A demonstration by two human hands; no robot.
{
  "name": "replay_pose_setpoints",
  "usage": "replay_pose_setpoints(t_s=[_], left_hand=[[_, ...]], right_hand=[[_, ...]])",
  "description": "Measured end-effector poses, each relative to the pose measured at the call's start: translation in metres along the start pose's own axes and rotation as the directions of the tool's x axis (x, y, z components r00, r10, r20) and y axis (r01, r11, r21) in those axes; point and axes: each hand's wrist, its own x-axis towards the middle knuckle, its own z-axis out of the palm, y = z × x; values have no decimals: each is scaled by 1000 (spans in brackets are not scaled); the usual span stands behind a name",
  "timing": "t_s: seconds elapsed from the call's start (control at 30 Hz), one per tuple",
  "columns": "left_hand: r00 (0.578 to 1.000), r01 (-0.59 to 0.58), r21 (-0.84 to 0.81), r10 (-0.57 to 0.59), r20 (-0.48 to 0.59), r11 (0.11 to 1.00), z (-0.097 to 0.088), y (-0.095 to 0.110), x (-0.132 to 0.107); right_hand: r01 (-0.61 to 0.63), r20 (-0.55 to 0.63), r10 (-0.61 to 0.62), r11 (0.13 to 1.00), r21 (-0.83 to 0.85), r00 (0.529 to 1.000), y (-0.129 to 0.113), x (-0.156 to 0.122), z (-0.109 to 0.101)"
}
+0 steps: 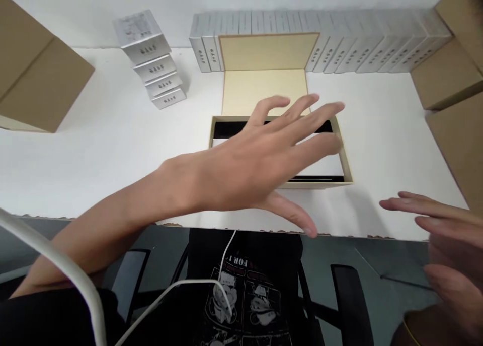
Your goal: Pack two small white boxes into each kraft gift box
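My left hand (pixel 260 154) is over an open box (pixel 349 172) on the white table, palm down and fingers spread, with nothing visible in it. The box has a cream rim, and its cream lid (pixel 268 53) is folded back toward the wall. Inside, a flat white surface (pixel 324 164) lies between black strips (pixel 229 129); my hand covers much of it. At the right edge, beyond the box, my right hand (pixel 449 240) is held with fingers stretched out and apart. It appears to hold nothing and is partly cut off by the frame.
Behind the box stands a long row of slim silvery boxes (pixel 350 44). A stepped stack of similar boxes (pixel 151 54) is at the back left. Brown cartons (pixel 41 79) flank the table left and right. A white cable (pixel 64 265) crosses the lower left; a chair armrest (pixel 350 300) is below.
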Motion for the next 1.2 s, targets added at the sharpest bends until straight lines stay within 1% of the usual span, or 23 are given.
replay_pose_setpoints(t_s=[0.03, 0.1, 0.17, 0.23, 0.3, 0.33, 0.4, 0.47, 0.53, 0.57, 0.67, 0.77, 0.93, 1.03, 1.13, 1.2], left_hand=[[1000, -8, -33, 7, -8, 999, 0, -4, -5], [998, 27, -126, -33, -47, 992, 0, -15, -21], [987, 107, -185, -126, -95, 977, 2, -26, -37], [981, 141, -158, -159, -113, 977, 5, -33, -50], [984, 141, -85, -149, -102, 986, 8, -36, -57], [986, 141, -42, -144, -89, 989, 9, -37, -58], [987, 151, 52, -149, -55, 987, 11, -39, -57], [988, 156, 107, -154, -24, 982, 11, -42, -52], [986, 166, 69, -165, -21, 984, 11, -47, -46], [985, 171, 23, -170, -23, 985, 10, -49, -43], [983, 181, -103, -183, -3, 978, 10, -55, -33], [980, 196, -164, -198, 6, 967, 14, -60, -25], [980, 197, -147, -193, 46, 969, 17, -61, -20], [968, 222, -82, -209, 137, 972, 12, -56, -16], [925, 252, 41, -253, 282, 967, 4, -51, -9], [892, 284, 71, -291, 347, 956, 1, -47, -4]], right_hand=[[24, -13, -23, 997, 70, 1000, -15, 5, 3], [64, -5, -64, 991, 119, 998, -39, 18, 8], [121, 37, -125, 988, 97, 991, -54, 33, 11], [226, 75, -228, 973, 45, 971, -63, 53, 13], [349, 137, -340, 936, -42, 930, -66, 78, 15], [400, 189, -379, 912, -91, 906, -67, 92, 17], [484, 343, -412, 861, -155, 844, -65, 121, 22], [532, 500, -388, 827, -182, 774, -61, 148, 28], [560, 607, -351, 806, -193, 713, -57, 169, 34], [565, 641, -329, 801, -199, 693, -56, 177, 37], [547, 714, -234, 801, -243, 660, -59, 190, 43], [559, 760, -159, 773, -301, 630, -67, 194, 49], [589, 785, -86, 712, -382, 613, -76, 193, 61], [573, 781, -82, 727, -379, 620, -75, 192, 62], [533, 768, -82, 767, -358, 635, -74, 193, 60], [515, 769, -75, 783, -348, 634, -74, 192, 60]])
